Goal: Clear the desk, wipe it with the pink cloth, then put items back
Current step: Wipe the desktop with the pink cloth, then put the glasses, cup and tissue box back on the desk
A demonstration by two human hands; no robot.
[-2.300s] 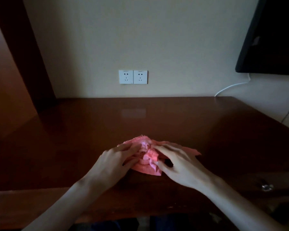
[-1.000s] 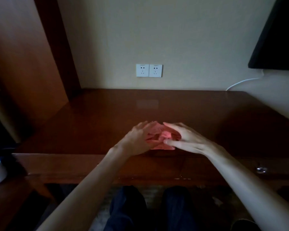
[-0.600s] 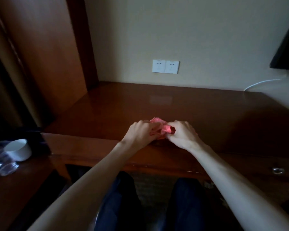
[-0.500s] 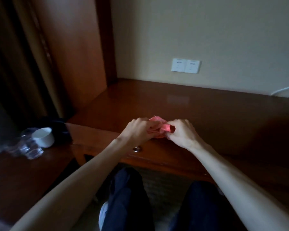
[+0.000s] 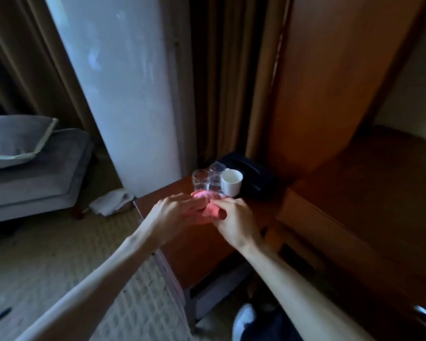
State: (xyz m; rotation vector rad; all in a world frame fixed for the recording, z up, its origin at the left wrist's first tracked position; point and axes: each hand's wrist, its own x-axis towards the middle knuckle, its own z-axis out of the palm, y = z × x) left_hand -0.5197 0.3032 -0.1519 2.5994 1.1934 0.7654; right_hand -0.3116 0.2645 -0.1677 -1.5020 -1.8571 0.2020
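Head view, dim light, some motion blur.

Both hands hold the crumpled pink cloth [image 5: 208,205] between them, above a low reddish-brown wooden side table [image 5: 202,244] that stands to the left of the dark brown wooden desk [image 5: 379,193]. The left hand [image 5: 176,215] has its fingers curled over the left side of the cloth, gripping it. The right hand [image 5: 234,222] pinches the right side of the cloth, thumb and fingers closed on a fold. Cloth is bunched into a small wad; only a strip shows between the two hands, plus a rounded edge above the left fingers.

At the far edge of the side table, just beyond the hands:
- two clear drinking glasses [image 5: 208,180], upright, touching or nearly touching each other
- a white ceramic cup [image 5: 231,185], upright, just right of the glasses, mouth open upward
- a black rectangular object [image 5: 253,179] behind the cup, toward the far right corner; what it is cannot be told

The cloth sits in front of the glasses from this angle; whether it touches them cannot be told.

The desk's top shows at the right, its near left corner beside the side table.

Surroundings: a pale sheer curtain panel [image 5: 123,89] with brown drapes [image 5: 231,77] on either side, a grey upholstered armchair [image 5: 35,168] at left carrying a grey cushion [image 5: 15,139], a white crumpled towel [image 5: 111,201] on the carpet near the curtain's foot.
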